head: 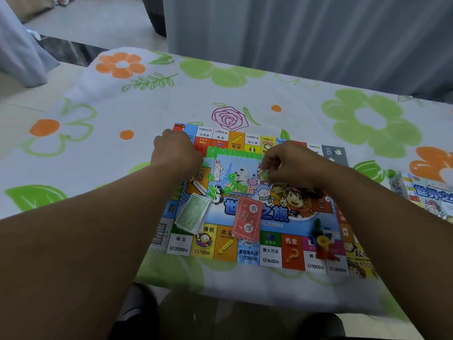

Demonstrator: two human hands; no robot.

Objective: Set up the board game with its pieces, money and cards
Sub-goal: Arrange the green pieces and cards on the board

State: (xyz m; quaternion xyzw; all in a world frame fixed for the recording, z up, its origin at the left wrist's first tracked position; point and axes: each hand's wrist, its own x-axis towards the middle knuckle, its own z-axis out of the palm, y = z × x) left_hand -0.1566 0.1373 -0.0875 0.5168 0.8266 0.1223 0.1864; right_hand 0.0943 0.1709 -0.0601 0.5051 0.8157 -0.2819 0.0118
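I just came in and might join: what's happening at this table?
A person is setting up a board game on the flowered tablecloth. The right hand pinches a small green piece over the board's middle; the left hand is by a row of green houses. Green money, red cards and coloured pawns lie on the board.

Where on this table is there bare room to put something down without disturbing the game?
Bare tablecloth lies left of the game board and beyond its far edge around the pink rose. The board itself is crowded: green money, red cards, green houses, coloured pawns, left hand and right hand. The gap before the box at right is narrow.
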